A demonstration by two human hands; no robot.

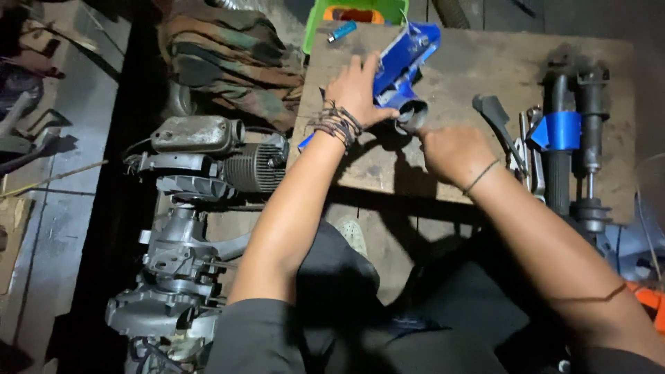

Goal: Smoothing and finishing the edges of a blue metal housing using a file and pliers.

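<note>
- Blue metal part (405,59): painted sheet-metal housing, angular at the far end, narrowing toward a short grey tube mouth (413,114) at the near end. Paint bright blue; tube end bare and dull.
- Position: on the far-middle of the wooden table (485,62), tilted, the tube end pointing toward the person.
- Left hand (357,93): laid over the near-left side of the blue part, fingers curled around it, gripping. Braided bands on the wrist.
- Right hand (454,152): closed into a loose fist just beside the tube mouth, knuckles up. Whether it holds anything I cannot tell; the fingers are turned under.
- Right of the hands: dark lever (495,114), and a black tubular assembly with a blue clamp (557,130), lying on the table.
- Far edge: blue lighter (342,30) by a green crate (318,24), the crate cut off by the frame.
- Left, on the floor: grey engine (208,163), its lower part in deep shadow.
- Underside of the blue part hidden by the left hand.
</note>
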